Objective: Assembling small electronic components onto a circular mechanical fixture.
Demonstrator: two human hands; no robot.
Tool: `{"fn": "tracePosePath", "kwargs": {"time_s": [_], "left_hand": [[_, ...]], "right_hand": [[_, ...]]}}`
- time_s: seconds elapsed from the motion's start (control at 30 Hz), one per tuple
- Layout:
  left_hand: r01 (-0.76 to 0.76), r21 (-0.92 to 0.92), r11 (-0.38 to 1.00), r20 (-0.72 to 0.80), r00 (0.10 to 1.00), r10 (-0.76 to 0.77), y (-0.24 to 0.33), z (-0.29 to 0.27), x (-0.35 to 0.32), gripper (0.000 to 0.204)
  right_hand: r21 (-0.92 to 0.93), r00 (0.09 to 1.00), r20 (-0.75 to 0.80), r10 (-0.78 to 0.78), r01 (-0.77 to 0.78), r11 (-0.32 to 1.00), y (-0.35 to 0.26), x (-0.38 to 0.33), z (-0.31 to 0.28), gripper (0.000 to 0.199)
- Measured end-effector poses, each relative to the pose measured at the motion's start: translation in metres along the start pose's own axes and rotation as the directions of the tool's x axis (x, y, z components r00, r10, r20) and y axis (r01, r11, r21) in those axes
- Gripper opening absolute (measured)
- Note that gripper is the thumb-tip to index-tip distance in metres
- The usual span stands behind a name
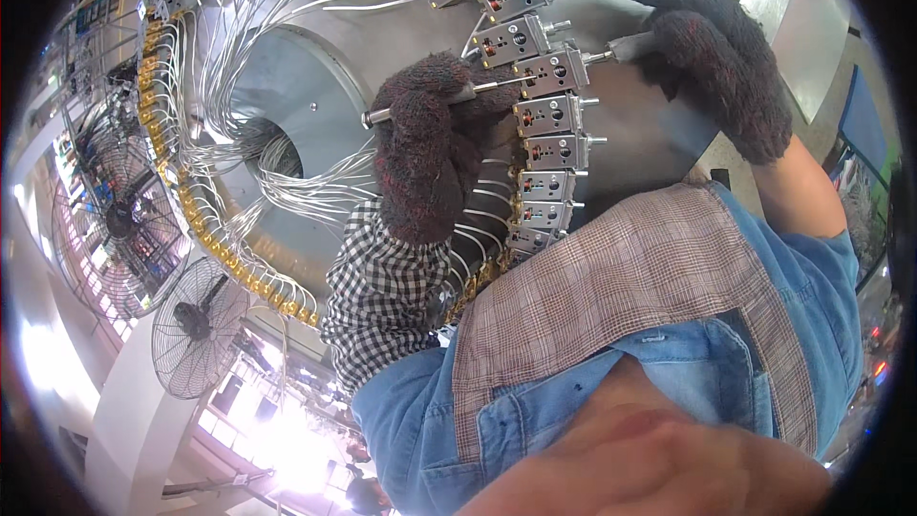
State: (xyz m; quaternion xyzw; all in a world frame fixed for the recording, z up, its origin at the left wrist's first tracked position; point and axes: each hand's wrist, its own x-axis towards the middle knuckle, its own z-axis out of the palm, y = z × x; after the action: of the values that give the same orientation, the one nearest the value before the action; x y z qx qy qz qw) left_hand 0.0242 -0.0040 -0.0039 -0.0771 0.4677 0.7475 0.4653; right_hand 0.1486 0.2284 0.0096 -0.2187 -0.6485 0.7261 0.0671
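Observation:
Both hands wear dark knitted gloves. My left hand [420, 148] is closed around a slim metal screwdriver [485, 87]. Its thin shaft points right and meets the face of a small rectangular metal block [556, 73]. That block belongs to a curved row of similar blocks, each with holes in its face and a stud on its outer end. On the other side, my right hand [731, 67] closes on a grey cylindrical piece [629, 47] in line with the same block's stud. Whether that piece is a tool handle or a fitting, I cannot tell. Fingers hide part of it.
White wires [325, 177] run in bundles through a grey metal disc [310, 100] left of the hands. Gold-coloured fittings [205, 229] line a curved rim around it. Farther left stand large caged fans [196, 320]. A shiny metal surface [650, 124] lies under the right hand.

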Motion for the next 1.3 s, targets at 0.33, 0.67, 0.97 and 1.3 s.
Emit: {"fn": "tracePosePath", "kwargs": {"time_s": [0.33,0.67,0.97,1.3], "left_hand": [[-0.1,0.175,0.979,0.079,0.993,0.087,0.001,0.004,-0.002,0.031],[0.03,0.029,0.999,-0.04,0.999,-0.029,0.003,0.009,0.001,0.033],[-0.057,0.064,0.996,0.016,0.998,0.056,0.005,0.012,0.0,0.039],[-0.174,0.144,0.974,0.219,0.965,0.141,0.001,-0.016,-0.012,0.038]], "right_hand": [[-0.278,0.996,0.029,-0.084,0.089,0.956,0.015,0.005,-0.011,0.033],[0.037,0.981,-0.05,0.185,-0.183,0.982,-0.001,0.001,0.004,0.035],[0.152,0.999,0.028,0.038,-0.042,0.987,0.009,-0.005,-0.006,0.031],[0.04,0.978,-0.184,0.098,-0.092,0.995,0.015,-0.043,0.017,0.038]]}}
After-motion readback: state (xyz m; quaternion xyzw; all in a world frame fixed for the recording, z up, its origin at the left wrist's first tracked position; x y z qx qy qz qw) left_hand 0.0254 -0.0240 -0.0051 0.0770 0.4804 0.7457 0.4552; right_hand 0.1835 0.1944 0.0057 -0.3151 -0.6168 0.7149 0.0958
